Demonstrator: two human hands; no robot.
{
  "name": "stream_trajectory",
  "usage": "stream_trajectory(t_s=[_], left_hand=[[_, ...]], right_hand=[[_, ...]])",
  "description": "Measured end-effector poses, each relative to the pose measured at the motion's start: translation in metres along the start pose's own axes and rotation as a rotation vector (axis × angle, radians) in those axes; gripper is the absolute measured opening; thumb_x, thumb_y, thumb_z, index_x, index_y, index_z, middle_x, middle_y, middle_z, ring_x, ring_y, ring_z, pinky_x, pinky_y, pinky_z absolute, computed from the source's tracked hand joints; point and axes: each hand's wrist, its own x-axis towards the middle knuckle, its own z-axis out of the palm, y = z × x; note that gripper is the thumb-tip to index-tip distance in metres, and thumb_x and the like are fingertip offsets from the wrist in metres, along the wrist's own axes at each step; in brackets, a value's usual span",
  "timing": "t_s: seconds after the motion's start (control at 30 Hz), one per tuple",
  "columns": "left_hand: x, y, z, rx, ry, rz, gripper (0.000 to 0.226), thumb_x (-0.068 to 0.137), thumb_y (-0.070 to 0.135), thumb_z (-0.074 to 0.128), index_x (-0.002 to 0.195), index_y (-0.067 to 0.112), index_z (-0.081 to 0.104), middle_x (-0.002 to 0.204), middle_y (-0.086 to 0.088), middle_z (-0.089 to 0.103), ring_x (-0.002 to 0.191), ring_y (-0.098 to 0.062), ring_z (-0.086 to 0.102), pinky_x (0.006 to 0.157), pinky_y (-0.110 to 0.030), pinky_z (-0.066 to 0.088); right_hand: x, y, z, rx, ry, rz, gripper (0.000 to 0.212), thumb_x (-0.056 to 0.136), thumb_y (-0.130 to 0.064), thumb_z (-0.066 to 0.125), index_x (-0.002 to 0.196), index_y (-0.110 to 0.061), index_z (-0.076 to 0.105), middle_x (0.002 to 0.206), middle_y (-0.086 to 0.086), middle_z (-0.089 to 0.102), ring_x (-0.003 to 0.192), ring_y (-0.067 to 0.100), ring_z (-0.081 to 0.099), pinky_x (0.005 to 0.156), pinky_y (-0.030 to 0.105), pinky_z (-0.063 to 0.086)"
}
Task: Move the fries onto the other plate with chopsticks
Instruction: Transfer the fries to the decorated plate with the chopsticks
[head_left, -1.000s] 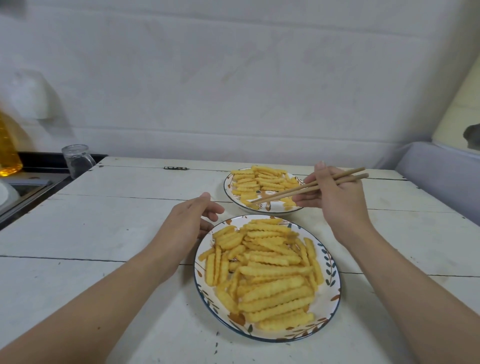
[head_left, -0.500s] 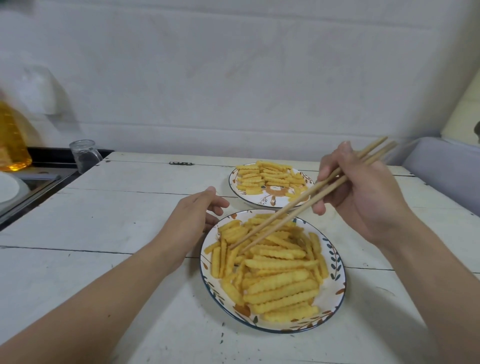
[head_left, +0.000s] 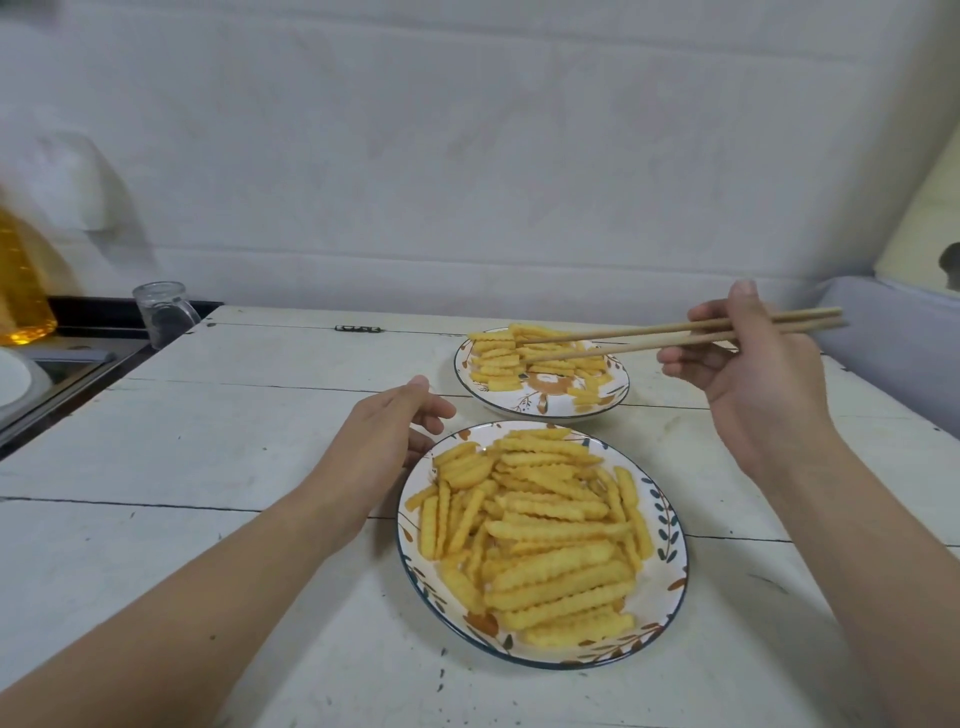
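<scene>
Since half a second ago the chopsticks (head_left: 675, 335) have swung from the near plate (head_left: 670, 525) to the far plate (head_left: 550, 408), and they now lie almost level with their tips over the fries (head_left: 511, 353) heaped on its left half. Whether the tips pinch a fry there cannot be told. The right hand (head_left: 748, 379) hovers to the right of the far plate, its fingers (head_left: 696, 358) clenched around the chopsticks near their back ends, thumb raised above them. Most of the fries (head_left: 545, 535) sit in a thick pile on the near plate, which stands just in front of the far one on the white plank bench (head_left: 234, 441). The left hand (head_left: 384, 441) rests at the near plate's upper-left rim, its fingers loosely curled and grasping nothing, the fingertips just beside the rim. A clear glass (head_left: 163, 314) stands at the bench's far left corner, well apart from the plates, with a bottle (head_left: 23, 280) of yellow liquid further left.
</scene>
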Motion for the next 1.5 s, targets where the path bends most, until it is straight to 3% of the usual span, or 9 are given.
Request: stream_trajectory(t_s=[0.1,0.37,0.63,0.83,0.97,1.07,1.23,1.37,1.5], left_hand=[[0.001,0.0,0.0,0.002,0.002,-0.004,0.048,0.108,0.043,0.043,0.098,0.012,0.077,0.089,0.0,0.065,0.073,-0.017,0.063,0.074,-0.032,0.05],[0.001,-0.002,-0.001,0.004,0.008,0.005,0.048,0.108,0.043,0.042,0.096,0.012,0.078,0.089,-0.001,0.066,0.075,-0.019,0.063,0.075,-0.033,0.05],[0.002,-0.002,-0.001,-0.005,0.005,-0.002,0.048,0.108,0.043,0.043,0.097,0.012,0.077,0.088,0.0,0.066,0.074,-0.019,0.063,0.074,-0.033,0.051],[0.001,-0.001,-0.001,-0.003,0.008,-0.002,0.048,0.108,0.042,0.042,0.097,0.012,0.077,0.088,0.0,0.065,0.071,-0.017,0.063,0.075,-0.033,0.051],[0.0,0.0,-0.001,-0.005,0.001,-0.001,0.048,0.109,0.042,0.041,0.099,0.011,0.077,0.088,0.0,0.065,0.07,-0.016,0.063,0.073,-0.032,0.05],[0.0,0.0,-0.001,-0.006,0.0,0.0,0.048,0.109,0.042,0.041,0.099,0.011,0.077,0.089,0.0,0.065,0.07,-0.016,0.064,0.073,-0.031,0.051],[0.0,-0.001,-0.001,-0.006,0.002,0.002,0.048,0.108,0.042,0.042,0.099,0.011,0.077,0.089,0.0,0.065,0.071,-0.016,0.063,0.075,-0.032,0.051],[0.0,-0.001,-0.002,-0.002,0.004,0.003,0.049,0.108,0.043,0.041,0.099,0.011,0.077,0.089,-0.001,0.065,0.072,-0.018,0.064,0.076,-0.033,0.051],[-0.001,0.0,-0.001,0.003,0.003,0.007,0.049,0.109,0.042,0.04,0.1,0.011,0.077,0.089,0.0,0.065,0.072,-0.017,0.063,0.074,-0.031,0.051]], right_hand=[[0.001,0.015,0.002,-0.113,0.014,-0.009,0.037,0.106,-0.03,0.049,0.085,-0.003,0.063,0.067,0.006,0.069,0.063,0.033,0.071,0.064,0.037,0.061],[-0.003,0.037,0.02,-0.253,-0.064,-0.02,0.039,0.105,-0.03,0.052,0.083,0.0,0.065,0.062,0.012,0.069,0.06,0.032,0.072,0.062,0.038,0.063],[-0.005,0.032,0.017,-0.26,-0.048,-0.035,0.037,0.103,-0.029,0.056,0.078,-0.003,0.065,0.063,0.015,0.07,0.056,0.032,0.071,0.054,0.033,0.06],[-0.002,0.018,0.014,-0.159,-0.017,-0.046,0.042,0.106,-0.031,0.049,0.078,-0.002,0.06,0.056,0.014,0.065,0.052,0.03,0.068,0.054,0.037,0.061],[-0.006,-0.01,0.007,0.017,-0.226,0.01,0.045,0.103,-0.035,0.045,0.071,-0.008,0.061,0.056,0.006,0.059,0.045,0.027,0.061,0.049,0.031,0.051],[-0.014,-0.019,0.01,0.011,-0.389,0.043,0.046,0.097,-0.039,0.044,0.061,-0.018,0.065,0.058,0.003,0.057,0.042,0.027,0.057,0.047,0.029,0.047],[-0.022,-0.015,0.018,-0.051,-0.489,0.066,0.046,0.094,-0.04,0.046,0.062,-0.015,0.066,0.06,0.008,0.055,0.043,0.028,0.055,0.047,0.032,0.047],[-0.018,-0.016,0.013,-0.063,-0.466,0.065,0.044,0.094,-0.04,0.048,0.062,-0.016,0.066,0.058,0.008,0.053,0.041,0.026,0.053,0.045,0.029,0.044],[-0.012,-0.016,0.008,-0.033,-0.334,0.047,0.039,0.094,-0.038,0.052,0.063,-0.017,0.066,0.054,0.008,0.052,0.04,0.022,0.051,0.044,0.025,0.041]])
